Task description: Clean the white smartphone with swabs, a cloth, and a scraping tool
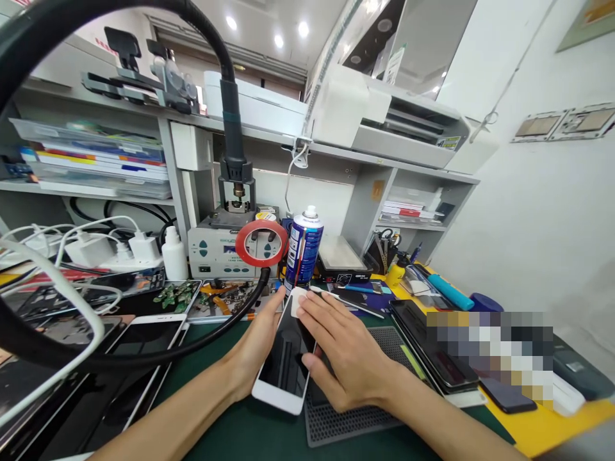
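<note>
A white-framed smartphone point(283, 358) with a dark, glossy screen is tilted up over the green mat. My left hand point(257, 342) grips it along its left edge, thumb toward the top. At the phone's upper end, my right hand point(341, 349) presses a small white pad point(297, 301) against the screen with its fingertips. The right thumb rests near the phone's right edge. Part of the screen's right side is hidden by that hand. Beneath the right hand lies a grey perforated mat point(353, 426), with a dark flat thing partly covered on it.
Behind the phone stand a blue spray can point(305, 246) and a red tape roll point(262, 243). A thick black hose point(192, 349) loops across the left. Several phones point(144, 336) lie at left; more dark phones point(435, 342) lie at right. A parts tray point(221, 314) sits behind.
</note>
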`<state>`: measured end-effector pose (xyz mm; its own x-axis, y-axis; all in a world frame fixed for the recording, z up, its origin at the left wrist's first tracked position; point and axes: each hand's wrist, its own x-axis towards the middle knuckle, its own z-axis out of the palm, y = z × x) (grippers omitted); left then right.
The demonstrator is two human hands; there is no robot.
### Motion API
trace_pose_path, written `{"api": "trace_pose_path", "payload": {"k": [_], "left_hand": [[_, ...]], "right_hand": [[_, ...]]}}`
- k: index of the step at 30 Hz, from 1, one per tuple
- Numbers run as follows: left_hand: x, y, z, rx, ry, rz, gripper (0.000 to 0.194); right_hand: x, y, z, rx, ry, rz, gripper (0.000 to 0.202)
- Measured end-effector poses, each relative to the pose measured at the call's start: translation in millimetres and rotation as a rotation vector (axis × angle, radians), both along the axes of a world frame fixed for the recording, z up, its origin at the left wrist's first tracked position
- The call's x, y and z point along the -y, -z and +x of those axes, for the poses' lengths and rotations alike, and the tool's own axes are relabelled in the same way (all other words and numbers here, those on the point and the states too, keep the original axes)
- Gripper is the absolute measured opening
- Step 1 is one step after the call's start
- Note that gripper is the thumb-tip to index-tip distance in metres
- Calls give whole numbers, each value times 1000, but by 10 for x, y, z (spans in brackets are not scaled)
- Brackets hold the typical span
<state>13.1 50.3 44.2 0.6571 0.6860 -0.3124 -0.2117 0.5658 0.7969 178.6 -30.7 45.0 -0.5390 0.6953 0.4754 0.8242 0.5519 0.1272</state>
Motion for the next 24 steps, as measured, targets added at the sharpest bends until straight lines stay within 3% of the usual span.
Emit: {"api": "trace_pose_path", "payload": {"k": [3, 12, 20, 24], "left_hand": [[10, 23, 8, 8, 25, 20, 61], [64, 38, 42, 44, -92, 155, 60], [32, 55, 5, -19, -136, 103, 61], [5, 68, 9, 35, -42, 59, 63]], "right_hand": [[17, -26, -27, 18, 10, -39, 60], [45, -59, -89, 65, 39, -90, 66], [78, -28, -145, 63, -17, -131, 63], [111, -40, -176, 73, -31, -178, 64]]}}
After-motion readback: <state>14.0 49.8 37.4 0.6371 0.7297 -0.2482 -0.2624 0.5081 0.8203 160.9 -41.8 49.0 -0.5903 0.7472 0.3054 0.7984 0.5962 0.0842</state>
